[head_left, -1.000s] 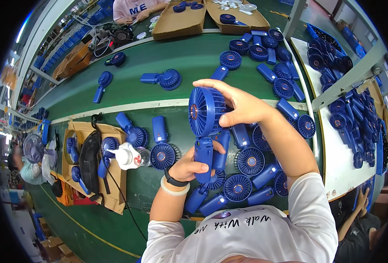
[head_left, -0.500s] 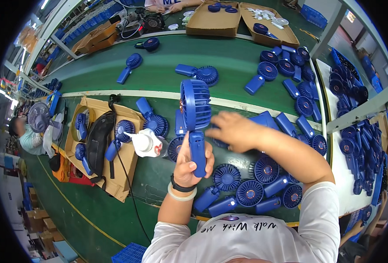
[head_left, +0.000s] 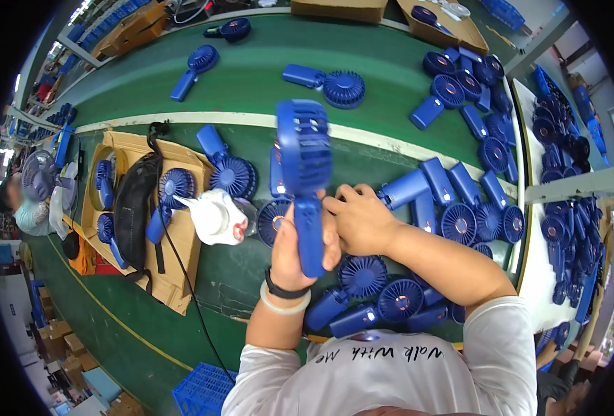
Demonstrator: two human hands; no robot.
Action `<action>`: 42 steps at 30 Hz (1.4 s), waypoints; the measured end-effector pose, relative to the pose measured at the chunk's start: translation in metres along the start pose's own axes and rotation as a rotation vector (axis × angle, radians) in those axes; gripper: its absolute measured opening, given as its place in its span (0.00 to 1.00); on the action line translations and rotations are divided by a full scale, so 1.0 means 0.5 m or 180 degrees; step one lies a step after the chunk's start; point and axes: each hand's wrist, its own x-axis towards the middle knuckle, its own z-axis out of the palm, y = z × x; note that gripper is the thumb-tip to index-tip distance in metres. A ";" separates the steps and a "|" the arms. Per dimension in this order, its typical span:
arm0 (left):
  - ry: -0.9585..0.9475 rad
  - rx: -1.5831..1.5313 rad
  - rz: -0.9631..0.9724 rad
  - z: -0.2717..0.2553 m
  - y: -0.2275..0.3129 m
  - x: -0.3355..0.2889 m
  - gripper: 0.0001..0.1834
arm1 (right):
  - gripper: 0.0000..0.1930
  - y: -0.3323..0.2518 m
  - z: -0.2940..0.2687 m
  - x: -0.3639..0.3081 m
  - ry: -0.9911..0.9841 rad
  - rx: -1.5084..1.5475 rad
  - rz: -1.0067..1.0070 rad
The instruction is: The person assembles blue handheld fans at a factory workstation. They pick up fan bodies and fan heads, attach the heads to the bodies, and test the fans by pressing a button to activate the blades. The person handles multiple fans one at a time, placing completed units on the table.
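Note:
Upright in my left hand [head_left: 296, 253] is a blue handheld fan [head_left: 305, 156], its handle wrapped by my fingers and its round slatted head on top, slightly blurred. My right hand [head_left: 366, 220] is up against the side of the fan near the neck, fingers curled in; the fingertips are partly hidden. More blue handheld fans [head_left: 400, 298] lie on the green bench just below my right forearm. To the left of my left hand stands a white bottle [head_left: 218, 218] with a nozzle and a red mark.
A cardboard tray [head_left: 189, 267] at the left holds a black pouch [head_left: 140, 215], a tape roll and fans. Beyond a white rail [head_left: 376, 135], fans rest on the green belt [head_left: 251, 76]. Piled fans [head_left: 570, 229] cover a white side table at the right. A black cable hangs over the front-left edge.
My right hand has come in against the fan, its fingers now curled. The view has shifted, so the far boxes have slid up out of sight. My left hand keeps hold of the fan.

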 end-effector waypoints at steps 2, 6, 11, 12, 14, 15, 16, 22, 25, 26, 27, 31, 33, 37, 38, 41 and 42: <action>-0.0172 -0.0807 -0.0123 0.000 -0.005 0.006 0.33 | 0.09 -0.008 0.012 -0.010 0.0230 -0.0119 0.0005; -0.0275 -0.0600 -0.0156 0.006 -0.005 0.007 0.32 | 0.16 -0.007 0.027 -0.003 0.0634 -0.0415 0.0014; 0.0126 0.0824 0.0106 0.036 0.004 0.014 0.33 | 0.18 0.059 -0.056 0.003 0.0925 0.0713 0.0303; 0.0032 0.1117 0.0106 0.036 0.008 0.025 0.32 | 0.18 0.088 -0.090 -0.002 0.1268 0.1034 0.0327; -0.0152 0.1663 0.0086 0.023 0.005 0.051 0.32 | 0.15 0.142 -0.130 -0.011 0.2326 0.1680 0.0244; 0.0196 0.2011 0.0246 0.018 -0.008 0.062 0.31 | 0.13 0.148 -0.169 -0.023 0.2309 0.3065 0.0819; 0.0227 0.1850 0.0103 0.016 -0.026 0.070 0.31 | 0.11 0.152 -0.202 -0.033 0.2219 0.4448 0.1401; -0.0118 0.0637 -0.0703 0.009 -0.116 0.126 0.29 | 0.17 0.178 -0.177 -0.037 0.2430 0.6564 0.1642; -0.0344 0.0134 -0.0796 0.009 -0.114 0.148 0.28 | 0.23 0.294 -0.147 -0.049 0.2297 0.3613 0.1524; -0.0363 -0.0012 -0.0813 0.007 -0.117 0.153 0.28 | 0.25 0.358 -0.119 -0.059 0.2190 0.1263 0.1547; -0.0384 -0.0139 -0.0807 -0.001 -0.115 0.154 0.29 | 0.26 0.344 -0.135 -0.059 0.1310 0.0499 0.3010; -0.0562 -0.0337 -0.0664 -0.005 -0.110 0.152 0.42 | 0.26 0.415 -0.069 -0.081 0.0623 0.0058 0.3536; -0.0597 -0.0220 -0.0565 -0.008 -0.108 0.156 0.42 | 0.25 0.452 -0.043 -0.093 0.0757 -0.0122 0.3587; -0.0383 -0.0106 -0.0478 -0.010 -0.106 0.145 0.46 | 0.36 0.467 -0.068 -0.129 0.2353 0.2022 0.3469; -0.0364 -0.0006 -0.0458 -0.011 -0.103 0.142 0.46 | 0.40 0.445 -0.084 -0.134 0.3011 0.3211 0.3059; -0.0366 0.0196 -0.0422 -0.012 -0.094 0.143 0.48 | 0.33 0.364 -0.166 -0.175 0.3767 0.4438 0.1696; -0.0388 0.0195 -0.0414 -0.014 -0.095 0.145 0.48 | 0.30 0.340 -0.181 -0.193 0.3825 0.4735 0.1327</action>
